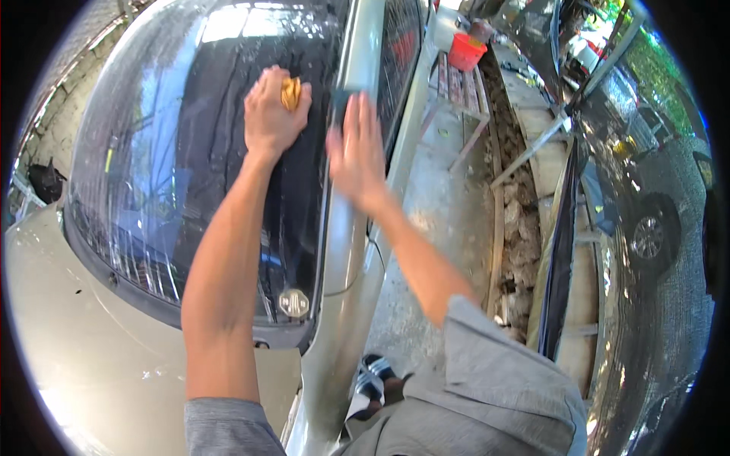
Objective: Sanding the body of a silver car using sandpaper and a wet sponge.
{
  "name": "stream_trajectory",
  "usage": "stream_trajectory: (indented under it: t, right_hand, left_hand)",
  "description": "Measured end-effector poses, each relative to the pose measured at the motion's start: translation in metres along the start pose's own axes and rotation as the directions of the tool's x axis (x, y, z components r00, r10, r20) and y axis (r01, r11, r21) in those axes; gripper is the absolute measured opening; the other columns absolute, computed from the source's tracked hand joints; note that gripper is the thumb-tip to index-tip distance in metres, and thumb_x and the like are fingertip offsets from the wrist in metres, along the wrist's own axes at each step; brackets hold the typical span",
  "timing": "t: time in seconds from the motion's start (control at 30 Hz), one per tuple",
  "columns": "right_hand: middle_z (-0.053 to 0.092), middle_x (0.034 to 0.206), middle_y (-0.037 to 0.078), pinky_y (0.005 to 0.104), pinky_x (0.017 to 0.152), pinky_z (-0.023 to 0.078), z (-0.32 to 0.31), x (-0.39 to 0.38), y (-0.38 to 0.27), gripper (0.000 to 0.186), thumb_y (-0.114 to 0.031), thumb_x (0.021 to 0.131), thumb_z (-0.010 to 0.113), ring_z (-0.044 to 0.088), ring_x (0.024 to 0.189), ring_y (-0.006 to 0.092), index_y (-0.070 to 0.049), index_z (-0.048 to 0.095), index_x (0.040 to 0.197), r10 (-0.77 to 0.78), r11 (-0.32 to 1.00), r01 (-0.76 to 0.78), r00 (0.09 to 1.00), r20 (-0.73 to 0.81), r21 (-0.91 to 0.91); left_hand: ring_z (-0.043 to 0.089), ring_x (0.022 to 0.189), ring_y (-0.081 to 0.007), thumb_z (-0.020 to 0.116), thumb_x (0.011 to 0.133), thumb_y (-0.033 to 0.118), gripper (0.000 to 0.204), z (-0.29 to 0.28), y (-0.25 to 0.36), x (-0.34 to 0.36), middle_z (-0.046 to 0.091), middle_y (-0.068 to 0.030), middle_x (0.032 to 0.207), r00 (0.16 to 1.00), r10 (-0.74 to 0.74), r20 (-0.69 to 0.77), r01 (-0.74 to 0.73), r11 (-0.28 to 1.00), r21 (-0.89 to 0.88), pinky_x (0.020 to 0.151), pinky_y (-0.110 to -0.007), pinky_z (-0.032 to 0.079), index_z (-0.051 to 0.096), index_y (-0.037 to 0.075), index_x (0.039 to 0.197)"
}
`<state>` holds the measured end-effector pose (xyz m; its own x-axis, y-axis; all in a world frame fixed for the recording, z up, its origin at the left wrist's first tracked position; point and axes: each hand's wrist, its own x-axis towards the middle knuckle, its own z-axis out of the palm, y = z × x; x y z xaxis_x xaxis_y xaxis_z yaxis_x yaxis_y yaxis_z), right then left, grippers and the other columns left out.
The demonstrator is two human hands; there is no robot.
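Note:
My left hand (274, 118) is closed around a crumpled yellow-orange cloth (290, 94) and rests over the wet-streaked windshield (213, 152) of a beige car. Just to its right, my right hand (357, 148) lies along the car's pillar (363, 57), its fingers stretched forward and slightly blurred. Beneath those fingers is a dark flat pad (340, 105), pressed against the painted metal; most of it is covered. Whether it is a sheet or a thicker block cannot be made out.
The beige hood (99, 342) spreads at lower left, and a round sticker (293, 303) sits in the glass's lower corner. Right of the car, a red bucket (466, 52) stands on a slatted bench (461, 91). A rubble-filled trench (519, 228) runs alongside the concrete floor (426, 220). Another car's wheel (649, 236) shows far right.

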<state>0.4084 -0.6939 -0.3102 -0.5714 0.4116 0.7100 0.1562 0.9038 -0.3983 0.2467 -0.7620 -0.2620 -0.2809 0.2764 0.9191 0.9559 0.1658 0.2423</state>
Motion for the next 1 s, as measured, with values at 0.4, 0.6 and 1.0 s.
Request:
stream_trajectory:
  t: [0.4, 0.6, 1.0]
  right_hand:
    - [0.010, 0.162, 0.027, 0.0503, 0.122, 0.011, -0.019, -0.103, -0.014, 0.067, -0.026, 0.102, 0.039, 0.012, 0.149, 0.0437, 0.005, 0.011, 0.155, -0.006, 0.952, -0.006, 0.999, 0.039, 0.307]
    - [0.009, 0.161, 0.027, 0.0464, 0.123, 0.008, -0.012, 0.031, 0.064, 0.068, -0.028, 0.103, 0.040, 0.010, 0.150, 0.0408, 0.006, 0.011, 0.154, 0.118, 0.887, -0.114, 0.993, 0.018, 0.448]
    - [0.008, 0.162, 0.025, 0.0606, 0.118, 0.011, -0.016, 0.047, 0.059, 0.061, -0.027, 0.104, 0.036, 0.010, 0.147, 0.0503, -0.004, 0.014, 0.157, 0.103, 0.977, -0.107, 0.994, 0.029, 0.186]
  left_hand:
    - [0.062, 0.111, -0.0392, 0.070, 0.086, 0.027, 0.037, -0.003, 0.013, 0.006, 0.065, -0.0222, 0.119, 0.994, -0.082, 0.067, 0.076, 0.993, 0.091, 0.096, -0.045, 0.047, 0.061, -0.001, 0.107]
    - [0.060, 0.114, -0.0405, 0.071, 0.086, 0.026, 0.036, 0.012, 0.024, 0.004, 0.064, -0.0243, 0.119, 0.990, -0.089, 0.114, 0.085, 0.996, 0.032, 0.099, -0.044, 0.047, 0.062, -0.003, 0.105]
    - [0.062, 0.113, -0.0399, 0.070, 0.088, 0.025, 0.039, 0.013, 0.025, 0.008, 0.063, -0.0233, 0.124, 0.992, -0.064, 0.105, 0.056, 0.996, 0.077, 0.099, -0.043, 0.048, 0.061, -0.004, 0.112]
